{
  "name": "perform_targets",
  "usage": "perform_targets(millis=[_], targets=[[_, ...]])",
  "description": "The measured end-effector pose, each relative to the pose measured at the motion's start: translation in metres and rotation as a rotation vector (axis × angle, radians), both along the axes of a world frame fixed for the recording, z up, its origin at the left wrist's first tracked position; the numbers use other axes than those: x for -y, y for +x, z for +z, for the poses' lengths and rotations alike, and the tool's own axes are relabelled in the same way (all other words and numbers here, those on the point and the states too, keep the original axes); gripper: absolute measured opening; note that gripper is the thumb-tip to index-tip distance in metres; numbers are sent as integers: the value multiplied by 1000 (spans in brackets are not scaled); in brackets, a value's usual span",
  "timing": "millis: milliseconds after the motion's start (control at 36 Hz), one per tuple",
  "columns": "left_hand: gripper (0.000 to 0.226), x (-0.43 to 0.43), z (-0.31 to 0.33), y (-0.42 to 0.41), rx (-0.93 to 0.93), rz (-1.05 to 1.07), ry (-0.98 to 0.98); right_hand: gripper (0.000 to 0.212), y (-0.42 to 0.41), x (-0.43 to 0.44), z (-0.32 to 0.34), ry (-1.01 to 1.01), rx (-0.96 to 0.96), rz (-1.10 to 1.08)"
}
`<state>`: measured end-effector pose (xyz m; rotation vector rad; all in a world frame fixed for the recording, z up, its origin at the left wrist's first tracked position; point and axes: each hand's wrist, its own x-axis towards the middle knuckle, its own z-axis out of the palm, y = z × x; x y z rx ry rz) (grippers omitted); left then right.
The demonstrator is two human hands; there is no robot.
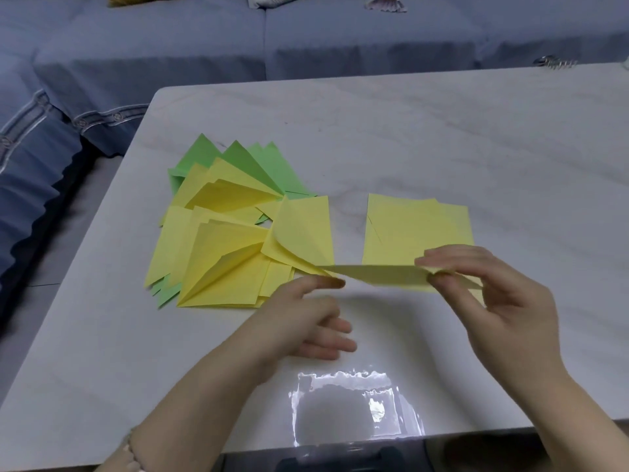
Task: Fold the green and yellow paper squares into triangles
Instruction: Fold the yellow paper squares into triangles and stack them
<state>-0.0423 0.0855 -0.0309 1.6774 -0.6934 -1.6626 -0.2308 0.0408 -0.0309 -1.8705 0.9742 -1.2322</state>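
1. The left hand (313,318) reaches in from the lower left, forearm bare, thumb and forefinger closed in a pinch grip, the other fingers loosely extended rightward.
2. The right hand (490,301) comes from the lower right, raised slightly higher, wrist bent, fingertips (432,264) pinched together and pointing left.

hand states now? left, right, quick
Left hand: pinched shut on the folded yellow paper sheet, left end.
Right hand: pinched shut on the same sheet, right end.

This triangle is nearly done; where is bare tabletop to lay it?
Bare grey marble tabletop lies beyond the flat yellow paper squares, and near the left forearm. The heap of folded yellow and green triangles crowds the left.
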Motion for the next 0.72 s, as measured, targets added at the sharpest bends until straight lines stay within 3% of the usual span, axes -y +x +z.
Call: perform_targets(millis=[111,194,306,361,417,583,667,722], targets=[[45,7,10,15,-432,64,-22,12,-6,0,-7,-109,-103,179],[46,16,7,23,-499,143,35,16,-9,-1,-15,-114,-163,288],[43,28,2,25,-364,119,134,17,-9,-3,-22,-145,-243,376],[31,30,-1,22,-220,16,115,17,-9,-4,-25,-142,-272,399],[35,29,-6,19,-48,-72,75,16,-10,-5,-27,-117,-296,387],[29,20,-10,9,138,-110,-143,27,-6,-7,-29,149,-248,231],[30,12,-11,4,200,-91,-250,9,-1,-5,-30,284,-240,40],[31,7,-10,0,210,-70,-288,16,2,-3,-30,409,-217,-11]])
